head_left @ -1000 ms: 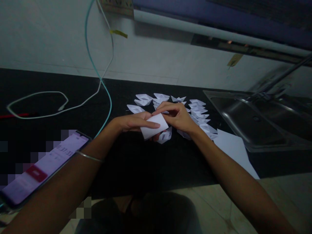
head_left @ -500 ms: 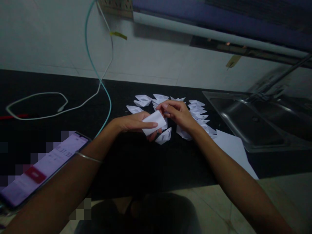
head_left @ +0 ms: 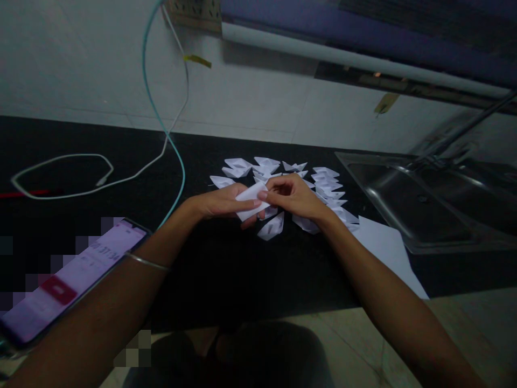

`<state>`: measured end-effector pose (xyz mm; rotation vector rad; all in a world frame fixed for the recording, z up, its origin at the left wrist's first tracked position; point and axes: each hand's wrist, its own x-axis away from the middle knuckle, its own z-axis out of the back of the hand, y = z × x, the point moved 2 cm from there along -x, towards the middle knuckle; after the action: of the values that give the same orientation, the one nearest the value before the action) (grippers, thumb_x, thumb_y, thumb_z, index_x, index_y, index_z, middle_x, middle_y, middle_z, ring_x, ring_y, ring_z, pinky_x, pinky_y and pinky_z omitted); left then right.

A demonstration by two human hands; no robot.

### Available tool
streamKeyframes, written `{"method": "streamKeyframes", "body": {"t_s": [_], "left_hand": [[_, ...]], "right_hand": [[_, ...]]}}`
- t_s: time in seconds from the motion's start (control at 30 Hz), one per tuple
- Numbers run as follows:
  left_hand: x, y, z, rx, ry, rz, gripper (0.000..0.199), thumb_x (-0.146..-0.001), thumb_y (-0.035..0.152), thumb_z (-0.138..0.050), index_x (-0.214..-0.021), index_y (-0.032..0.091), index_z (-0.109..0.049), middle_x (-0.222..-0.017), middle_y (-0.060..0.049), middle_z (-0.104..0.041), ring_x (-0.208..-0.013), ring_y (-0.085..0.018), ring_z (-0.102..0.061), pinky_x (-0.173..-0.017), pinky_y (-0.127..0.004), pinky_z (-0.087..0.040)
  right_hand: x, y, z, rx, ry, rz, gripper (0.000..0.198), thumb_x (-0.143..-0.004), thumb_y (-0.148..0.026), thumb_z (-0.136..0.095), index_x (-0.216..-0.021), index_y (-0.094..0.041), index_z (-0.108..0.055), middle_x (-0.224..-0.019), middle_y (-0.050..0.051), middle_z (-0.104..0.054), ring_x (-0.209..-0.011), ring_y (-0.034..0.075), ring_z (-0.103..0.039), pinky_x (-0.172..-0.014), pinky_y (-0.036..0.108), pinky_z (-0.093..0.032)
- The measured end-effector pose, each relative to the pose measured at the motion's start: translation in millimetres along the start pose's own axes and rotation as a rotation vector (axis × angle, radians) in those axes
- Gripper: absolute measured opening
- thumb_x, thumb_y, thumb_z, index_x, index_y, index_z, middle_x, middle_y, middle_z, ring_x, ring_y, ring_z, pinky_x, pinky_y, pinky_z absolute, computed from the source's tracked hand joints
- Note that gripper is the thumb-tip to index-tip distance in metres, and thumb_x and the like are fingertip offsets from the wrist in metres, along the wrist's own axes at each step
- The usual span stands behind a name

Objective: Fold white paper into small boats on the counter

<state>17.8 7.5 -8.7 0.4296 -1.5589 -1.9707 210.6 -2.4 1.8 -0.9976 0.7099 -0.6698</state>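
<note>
A small folded piece of white paper (head_left: 247, 201) is held between both hands above the dark counter. My left hand (head_left: 223, 202) is closed on its left side, thumb lying across the top and fingers underneath. My right hand (head_left: 291, 195) pinches the paper's right end between thumb and fingers. Around and behind the hands lie several folded white paper boats (head_left: 236, 167), some partly covered by my fingers. One boat (head_left: 271, 227) rests just below the held paper. More boats (head_left: 328, 186) form an overlapping row to the right of my right hand.
White paper sheets (head_left: 383, 248) lie beside my right forearm, near a steel sink (head_left: 420, 205). A phone (head_left: 76, 275) with a lit screen is at the left, by my forearm. White and teal cables (head_left: 176, 156) cross the dark counter (head_left: 226, 285).
My right hand has come down onto the paper, its thumb now pressing the right end. The paper appears tilted a little flatter. My left hand has barely moved.
</note>
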Motion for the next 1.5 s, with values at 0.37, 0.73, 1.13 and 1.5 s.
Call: {"method": "streamKeyframes", "body": {"t_s": [0.37, 0.73, 1.13, 1.5], "left_hand": [[-5, -4, -1, -0.023, 0.011, -0.128, 0.044, -0.089, 0.055, -0.061, -0.083, 0.012, -0.069, -0.060, -0.003, -0.065, -0.056, -0.013, -0.059, -0.054, -0.022, -0.046], [-7, -3, -5, -0.122, -0.038, -0.187, 0.043, -0.094, 0.052, -0.055, -0.085, 0.014, -0.070, -0.061, -0.003, -0.065, -0.058, -0.013, -0.060, -0.060, -0.023, -0.046], [-7, 4, -8, -0.017, -0.066, -0.139, 0.041, -0.092, 0.049, -0.060, -0.079, 0.012, -0.073, -0.063, -0.006, -0.070, -0.052, -0.011, -0.060, -0.054, -0.020, -0.048], [-3, 12, -4, 0.010, 0.160, -0.190, 0.038, -0.083, 0.048, -0.071, -0.073, 0.012, -0.068, -0.059, -0.004, -0.068, -0.047, -0.010, -0.059, -0.044, -0.018, -0.044]], "right_hand": [[-5, 2, 2, 0.058, 0.210, 0.122, 0.025, -0.081, -0.039, -0.074, -0.091, -0.016, -0.072, -0.083, 0.003, -0.068, -0.074, 0.013, -0.059, -0.067, 0.026, -0.045], [-5, 1, 2, 0.058, 0.169, 0.107, 0.025, -0.078, -0.040, -0.077, -0.086, -0.017, -0.074, -0.077, 0.002, -0.067, -0.070, 0.013, -0.057, -0.065, 0.026, -0.044], [-3, -2, 1, 0.011, 0.169, 0.031, 0.029, -0.073, -0.042, -0.081, -0.085, -0.017, -0.073, -0.075, 0.002, -0.068, -0.067, 0.013, -0.059, -0.060, 0.026, -0.045], [-3, 6, 9, -0.040, 0.168, -0.074, 0.031, -0.075, -0.041, -0.079, -0.090, -0.014, -0.076, -0.075, 0.003, -0.069, -0.064, 0.012, -0.057, -0.054, 0.024, -0.041]]}}
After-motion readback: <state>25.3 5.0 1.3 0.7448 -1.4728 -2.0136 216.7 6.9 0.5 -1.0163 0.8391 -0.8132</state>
